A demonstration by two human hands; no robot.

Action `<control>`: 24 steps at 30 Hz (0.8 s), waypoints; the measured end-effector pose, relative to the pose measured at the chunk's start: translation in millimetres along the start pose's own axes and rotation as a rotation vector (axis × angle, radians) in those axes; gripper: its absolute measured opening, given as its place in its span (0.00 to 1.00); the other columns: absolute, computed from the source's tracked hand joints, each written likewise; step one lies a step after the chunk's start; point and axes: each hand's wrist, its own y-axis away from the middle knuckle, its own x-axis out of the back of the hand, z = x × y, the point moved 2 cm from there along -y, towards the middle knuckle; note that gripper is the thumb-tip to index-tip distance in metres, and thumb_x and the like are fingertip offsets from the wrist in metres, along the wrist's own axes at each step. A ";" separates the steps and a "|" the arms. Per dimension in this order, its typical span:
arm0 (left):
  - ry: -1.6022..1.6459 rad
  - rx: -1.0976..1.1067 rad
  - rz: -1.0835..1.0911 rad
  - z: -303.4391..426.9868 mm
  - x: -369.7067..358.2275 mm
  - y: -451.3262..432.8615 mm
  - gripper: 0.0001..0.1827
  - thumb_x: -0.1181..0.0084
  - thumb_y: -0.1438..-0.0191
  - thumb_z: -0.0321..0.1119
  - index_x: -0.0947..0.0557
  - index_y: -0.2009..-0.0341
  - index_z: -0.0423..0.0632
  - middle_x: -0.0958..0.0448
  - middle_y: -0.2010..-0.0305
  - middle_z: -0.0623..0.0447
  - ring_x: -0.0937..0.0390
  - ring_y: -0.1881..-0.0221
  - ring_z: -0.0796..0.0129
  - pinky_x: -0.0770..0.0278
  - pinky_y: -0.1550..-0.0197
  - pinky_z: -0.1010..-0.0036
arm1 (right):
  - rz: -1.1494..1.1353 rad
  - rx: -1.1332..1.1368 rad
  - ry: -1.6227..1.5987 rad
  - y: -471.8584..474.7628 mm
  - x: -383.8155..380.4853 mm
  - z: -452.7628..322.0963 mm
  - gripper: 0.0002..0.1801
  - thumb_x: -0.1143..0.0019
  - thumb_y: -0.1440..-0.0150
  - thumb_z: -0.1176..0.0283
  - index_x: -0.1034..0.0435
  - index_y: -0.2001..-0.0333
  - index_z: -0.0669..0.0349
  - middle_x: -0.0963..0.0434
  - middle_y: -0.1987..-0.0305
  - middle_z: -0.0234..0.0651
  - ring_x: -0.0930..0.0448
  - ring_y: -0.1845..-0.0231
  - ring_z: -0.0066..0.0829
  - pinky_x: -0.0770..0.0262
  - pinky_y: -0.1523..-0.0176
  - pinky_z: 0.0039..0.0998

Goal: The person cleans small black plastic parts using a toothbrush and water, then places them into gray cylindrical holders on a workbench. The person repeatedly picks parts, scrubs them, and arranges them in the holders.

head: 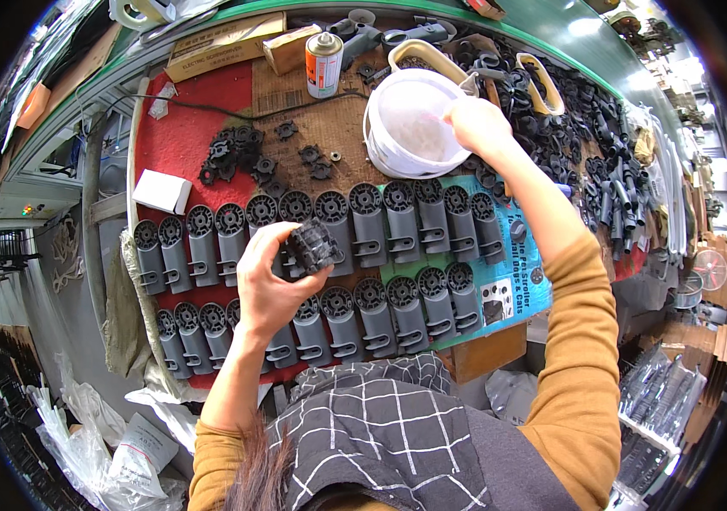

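My left hand (266, 281) grips a stack of black plastic ring-shaped parts (314, 248) between thumb and fingers, held above the rows of tubes. My right hand (480, 126) reaches over the right rim of a white plastic bucket (409, 163), fingers curled inward. Whether those fingers hold anything cannot be made out. Below the bucket, grey plastic tube fittings (368, 223) with spoked round ends lie in a back row. A front row of like fittings (374, 316) lies nearer me, partly hidden by my left hand and forearm. Loose black notched discs (236, 150) are piled left of the bucket.
A spray can (324, 67) stands behind the discs, near an electric screwdriver box (226, 48). At the left lies a small white box (162, 191). A black cable (255, 117) crosses the bench. Black plastic parts (548, 144) are heaped at the right, around a beige scoop-like container (540, 83).
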 end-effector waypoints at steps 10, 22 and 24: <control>0.111 0.135 0.093 -23.0 16.0 2.0 0.27 0.28 0.64 0.27 0.21 0.56 0.40 0.22 0.58 0.50 0.24 0.55 0.65 0.27 0.49 0.71 | -0.145 0.097 0.074 -36.0 -26.3 17.8 0.12 0.52 0.48 0.72 0.21 0.67 0.65 0.19 0.65 0.50 0.18 0.62 0.46 0.22 0.56 0.42; 1.646 0.587 -0.100 -44.3 -10.9 25.8 0.24 0.34 0.49 0.46 0.22 0.50 0.50 0.22 0.49 0.54 0.25 0.48 0.63 0.26 0.47 0.65 | 0.027 -0.094 -1.547 180.5 53.1 -132.3 0.18 0.47 0.41 0.80 0.28 0.46 0.65 0.19 0.62 0.31 0.24 0.70 0.13 0.27 0.68 0.16; 1.674 0.601 -0.137 -42.1 -11.7 31.6 0.25 0.36 0.48 0.48 0.22 0.49 0.50 0.21 0.50 0.53 0.26 0.45 0.61 0.26 0.46 0.63 | 0.112 -0.010 -1.545 189.2 51.9 -158.3 0.18 0.46 0.42 0.82 0.27 0.46 0.66 0.19 0.60 0.34 0.23 0.67 0.16 0.26 0.62 0.18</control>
